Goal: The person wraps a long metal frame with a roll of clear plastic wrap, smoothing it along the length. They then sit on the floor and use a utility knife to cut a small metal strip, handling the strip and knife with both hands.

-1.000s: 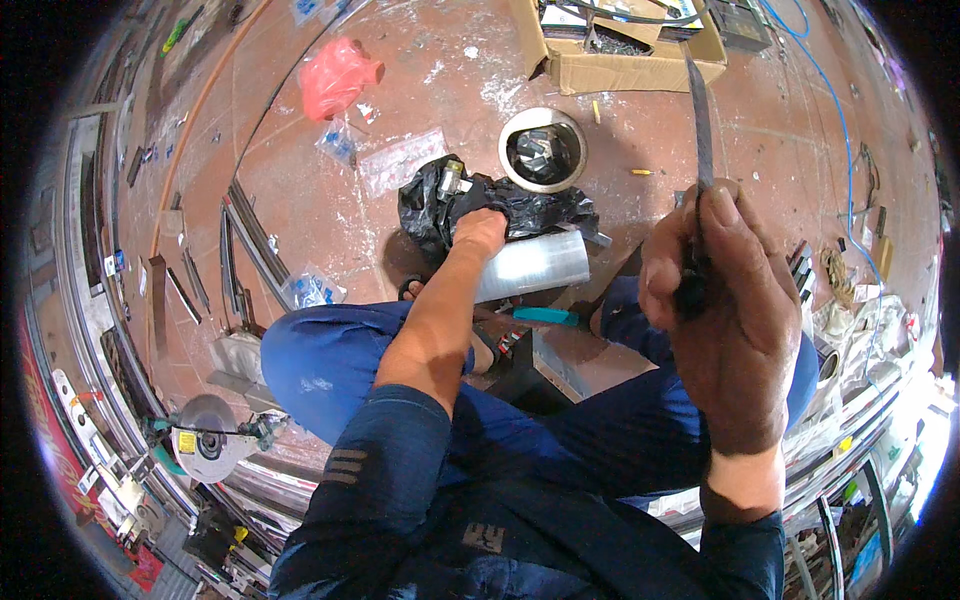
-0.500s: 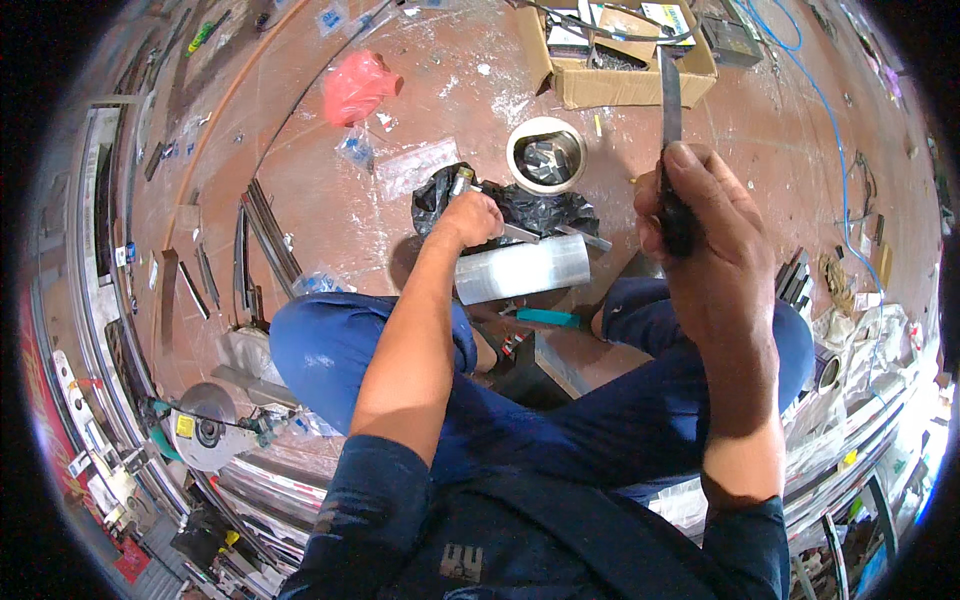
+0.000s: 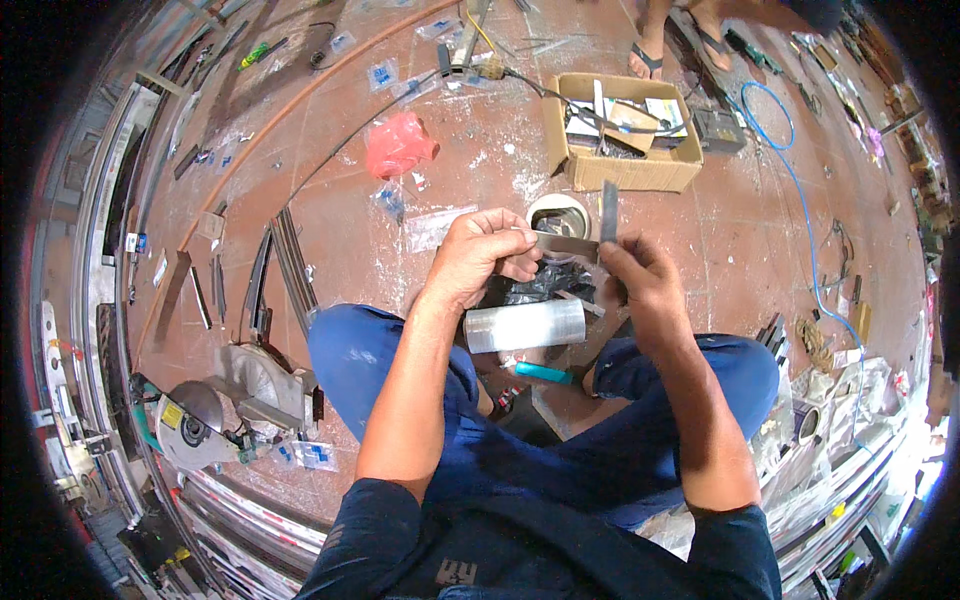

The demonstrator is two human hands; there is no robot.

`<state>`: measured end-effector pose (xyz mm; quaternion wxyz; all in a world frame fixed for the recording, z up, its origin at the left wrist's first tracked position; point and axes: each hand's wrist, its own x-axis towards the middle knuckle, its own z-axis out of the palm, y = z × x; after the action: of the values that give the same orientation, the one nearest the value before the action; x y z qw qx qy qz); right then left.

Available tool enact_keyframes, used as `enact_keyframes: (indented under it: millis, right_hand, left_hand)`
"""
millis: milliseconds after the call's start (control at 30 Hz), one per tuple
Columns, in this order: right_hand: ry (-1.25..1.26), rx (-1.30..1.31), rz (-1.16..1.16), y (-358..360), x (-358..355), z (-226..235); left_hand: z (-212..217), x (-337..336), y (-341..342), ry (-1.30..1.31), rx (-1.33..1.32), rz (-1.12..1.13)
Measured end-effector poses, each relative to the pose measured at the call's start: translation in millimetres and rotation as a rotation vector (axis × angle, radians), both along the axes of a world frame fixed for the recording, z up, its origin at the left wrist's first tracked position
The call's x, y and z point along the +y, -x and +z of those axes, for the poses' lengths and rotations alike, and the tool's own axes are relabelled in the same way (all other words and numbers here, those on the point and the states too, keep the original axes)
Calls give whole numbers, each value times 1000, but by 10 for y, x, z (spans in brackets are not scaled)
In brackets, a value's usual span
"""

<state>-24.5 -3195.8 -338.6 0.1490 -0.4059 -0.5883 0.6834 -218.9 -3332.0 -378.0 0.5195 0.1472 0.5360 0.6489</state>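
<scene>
My left hand is closed on one end of a short metal strip, pinched between thumb and fingers. My right hand grips a flat grey blade-like tool, which points up and away from me. The tool meets the strip's right end, close to my right thumb; its dark handle is mostly hidden in my fingers. Behind the strip stands a round pale tub, partly covered. Below my hands lie a crumpled black plastic bag and a roll of clear film.
A teal-handled object lies between my crossed legs. Beyond the tub is an open cardboard box; a pink plastic bag lies to its left. A circular saw sits at left. A blue hose runs along the right. Another person's feet show at the top.
My left hand has risen from the black bag, now holding the metal strip. My right hand has lowered the tool and brought it against the strip. The view has shifted, bringing feet into sight.
</scene>
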Motion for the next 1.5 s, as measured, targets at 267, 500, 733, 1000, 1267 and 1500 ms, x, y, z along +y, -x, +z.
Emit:
enact_keyframes:
  millis: [267,500,733,1000,1267,1500]
  right_hand:
    - [72,-76,123,108,-60,75]
    - [83,-37,117,124,-77,45]
    - [65,50,121,85,-63,22]
    - [38,130,117,65,-62,-26]
    - [68,133,113,62,-83,14]
    - [48,119,136,57,-67,-19]
  left_hand:
    - [-43,31,-37,-77,-93,196]
    - [-49,31,-44,-179,-150,185]
    - [-51,48,-61,-258,-207,149]
    - [-97,69,-66,-233,-162,165]
    - [-68,65,-82,-227,-145,160]
    - [-103,63,-64,-273,-158,101]
